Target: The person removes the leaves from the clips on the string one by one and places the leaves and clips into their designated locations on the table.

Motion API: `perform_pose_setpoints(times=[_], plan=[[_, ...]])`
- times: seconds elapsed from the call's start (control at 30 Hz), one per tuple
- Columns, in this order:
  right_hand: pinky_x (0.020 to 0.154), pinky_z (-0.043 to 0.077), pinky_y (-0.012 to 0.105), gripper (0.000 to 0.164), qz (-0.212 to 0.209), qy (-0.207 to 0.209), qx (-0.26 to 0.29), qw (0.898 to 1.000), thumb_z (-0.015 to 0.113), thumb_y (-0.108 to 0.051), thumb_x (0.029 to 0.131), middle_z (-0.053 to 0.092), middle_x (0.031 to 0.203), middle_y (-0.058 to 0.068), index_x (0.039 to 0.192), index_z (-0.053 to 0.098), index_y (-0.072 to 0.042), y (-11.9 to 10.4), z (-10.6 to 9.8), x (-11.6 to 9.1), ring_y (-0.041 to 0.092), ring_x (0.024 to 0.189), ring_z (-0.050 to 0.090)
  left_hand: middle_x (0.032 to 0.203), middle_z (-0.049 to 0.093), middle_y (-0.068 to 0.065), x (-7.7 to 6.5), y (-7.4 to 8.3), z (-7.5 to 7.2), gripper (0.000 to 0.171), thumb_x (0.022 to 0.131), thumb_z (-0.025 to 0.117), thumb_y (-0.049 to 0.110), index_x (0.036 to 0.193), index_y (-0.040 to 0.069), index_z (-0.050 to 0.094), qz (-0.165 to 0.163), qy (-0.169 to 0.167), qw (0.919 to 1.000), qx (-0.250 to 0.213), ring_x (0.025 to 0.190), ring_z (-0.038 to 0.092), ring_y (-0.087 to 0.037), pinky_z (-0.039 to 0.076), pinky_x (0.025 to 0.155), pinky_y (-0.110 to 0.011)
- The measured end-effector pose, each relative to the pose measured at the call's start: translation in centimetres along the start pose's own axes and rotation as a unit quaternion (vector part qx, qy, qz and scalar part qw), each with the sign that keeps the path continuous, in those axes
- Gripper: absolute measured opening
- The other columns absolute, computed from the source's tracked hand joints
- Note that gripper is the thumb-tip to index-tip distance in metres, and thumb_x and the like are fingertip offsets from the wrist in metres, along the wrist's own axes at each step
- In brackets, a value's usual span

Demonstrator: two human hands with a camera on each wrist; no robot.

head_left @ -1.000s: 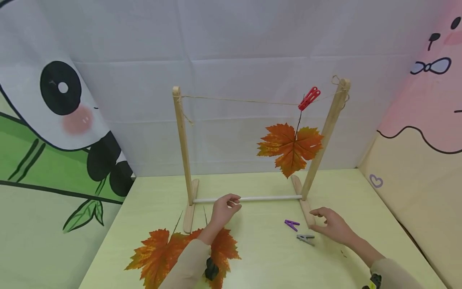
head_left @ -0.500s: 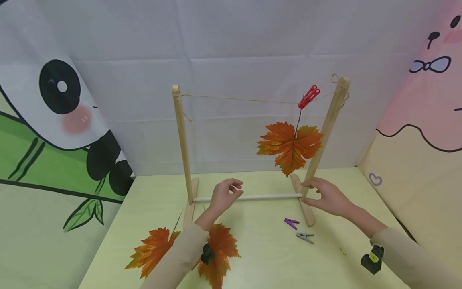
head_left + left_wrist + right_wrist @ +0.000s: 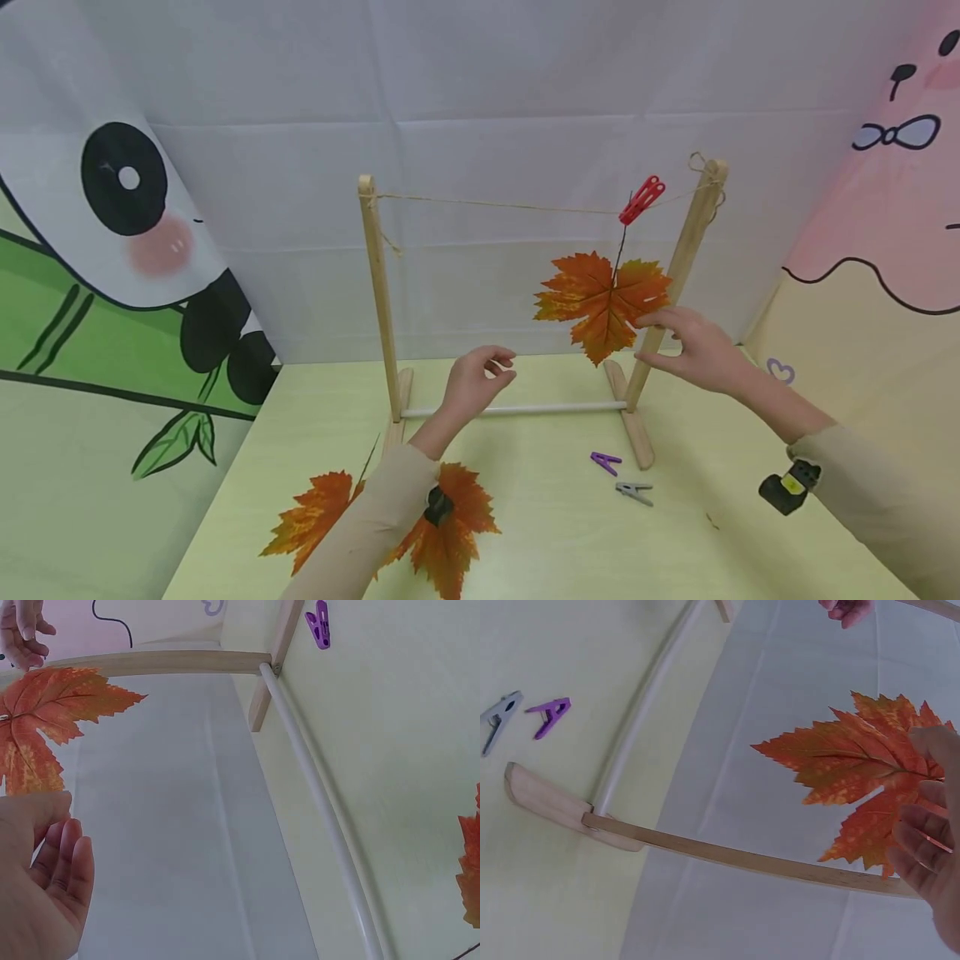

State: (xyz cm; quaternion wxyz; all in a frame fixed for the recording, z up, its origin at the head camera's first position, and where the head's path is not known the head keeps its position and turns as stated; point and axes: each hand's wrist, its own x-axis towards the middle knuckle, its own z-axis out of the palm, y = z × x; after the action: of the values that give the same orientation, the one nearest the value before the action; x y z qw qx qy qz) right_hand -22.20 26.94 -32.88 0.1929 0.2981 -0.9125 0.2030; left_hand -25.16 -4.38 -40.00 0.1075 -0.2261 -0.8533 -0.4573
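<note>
An orange maple leaf (image 3: pixel 603 304) hangs by its dark stem from a string (image 3: pixel 495 204), clipped there by a red clothespin (image 3: pixel 642 201). Beside the leaf's right edge is my right hand (image 3: pixel 693 350), its thumb and fingers apart in front of the wooden post (image 3: pixel 686 242). In the right wrist view that hand (image 3: pixel 930 832) overlaps part of the leaf (image 3: pixel 870 757). My left hand (image 3: pixel 474 382) is raised over the white rod (image 3: pixel 555 409), fingers loosely bent and nothing held, as the left wrist view of the hand (image 3: pixel 45 877) also shows.
Two more maple leaves, one left (image 3: pixel 311 517) and one partly under the left sleeve (image 3: pixel 457 525), lie on the table (image 3: pixel 555 542). A purple clothespin (image 3: pixel 605 463) and a grey clothespin (image 3: pixel 634 492) lie near the frame's right foot (image 3: pixel 637 437). Another wooden post (image 3: pixel 381 308) stands left.
My right hand has risen from beside the grey clothespin, along the right post, to the hanging leaf's edge. My left hand has lifted slightly from around the rod's height.
</note>
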Motion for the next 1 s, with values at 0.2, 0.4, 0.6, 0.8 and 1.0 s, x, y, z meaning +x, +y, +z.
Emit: perform_pose_setpoints(times=[0.2, 0.4, 0.6, 0.8, 1.0], plan=[[0.065, 0.049, 0.042, 0.041, -0.023, 0.026, -0.013, 0.999, 0.075, -0.008, 0.07, 0.063, 0.1, 0.014, 0.107, 0.06, 0.001, 0.1, -2.1, 1.6, 0.031, 0.09, 0.058, 0.088, 0.065, -0.007, 0.6, 0.7, 0.0, 0.02, 0.08, 0.067, 0.007, 0.1, 0.006, 0.067, 0.016, 0.004, 0.9997, -0.017, 0.074, 0.062, -0.018, 0.05, 0.071, -0.034], [0.074, 0.046, 0.05, 0.043, -0.053, 0.05, -0.038, 0.997, 0.076, -0.01, 0.07, 0.061, 0.1, 0.017, 0.108, 0.059, 0.002, 0.1, -4.0, 3.0, 0.034, 0.093, 0.054, 0.089, 0.065, -0.007, 1.0, 1.2, 0.3, 0.021, 0.08, 0.067, 0.007, 0.101, 0.006, 0.066, 0.01, 0.001, 0.9996, -0.025, 0.075, 0.062, -0.018, 0.05, 0.071, -0.03], [0.075, 0.046, 0.05, 0.041, -0.053, 0.086, -0.059, 0.993, 0.072, -0.004, 0.071, 0.06, 0.101, 0.02, 0.109, 0.059, 0.004, -0.4, -6.1, 4.0, 0.035, 0.093, 0.055, 0.089, 0.066, -0.011, 1.6, 1.9, 0.3, 0.021, 0.08, 0.067, 0.005, 0.101, 0.004, 0.066, 0.015, 0.016, 0.9986, -0.047, 0.075, 0.061, -0.02, 0.05, 0.07, -0.028], [0.071, 0.045, 0.029, 0.044, -0.07, 0.132, -0.061, 0.987, 0.072, -0.001, 0.069, 0.061, 0.1, 0.017, 0.11, 0.059, 0.003, -1.0, -7.7, 4.9, 0.029, 0.086, 0.055, 0.089, 0.066, -0.008, 2.7, 3.0, 0.4, 0.022, 0.08, 0.067, 0.006, 0.102, 0.005, 0.066, 0.022, 0.029, 0.9985, -0.04, 0.075, 0.062, -0.019, 0.05, 0.07, -0.026], [0.074, 0.035, 0.008, 0.048, -0.073, 0.171, -0.03, 0.982, 0.073, 0.004, 0.067, 0.061, 0.103, 0.015, 0.112, 0.058, 0.003, -2.0, -8.7, 5.9, 0.024, 0.083, 0.054, 0.089, 0.066, -0.008, 3.5, 4.7, 0.8, 0.023, 0.081, 0.067, 0.007, 0.103, 0.004, 0.066, 0.023, 0.033, 0.9977, -0.053, 0.075, 0.061, -0.019, 0.05, 0.069, -0.024]])
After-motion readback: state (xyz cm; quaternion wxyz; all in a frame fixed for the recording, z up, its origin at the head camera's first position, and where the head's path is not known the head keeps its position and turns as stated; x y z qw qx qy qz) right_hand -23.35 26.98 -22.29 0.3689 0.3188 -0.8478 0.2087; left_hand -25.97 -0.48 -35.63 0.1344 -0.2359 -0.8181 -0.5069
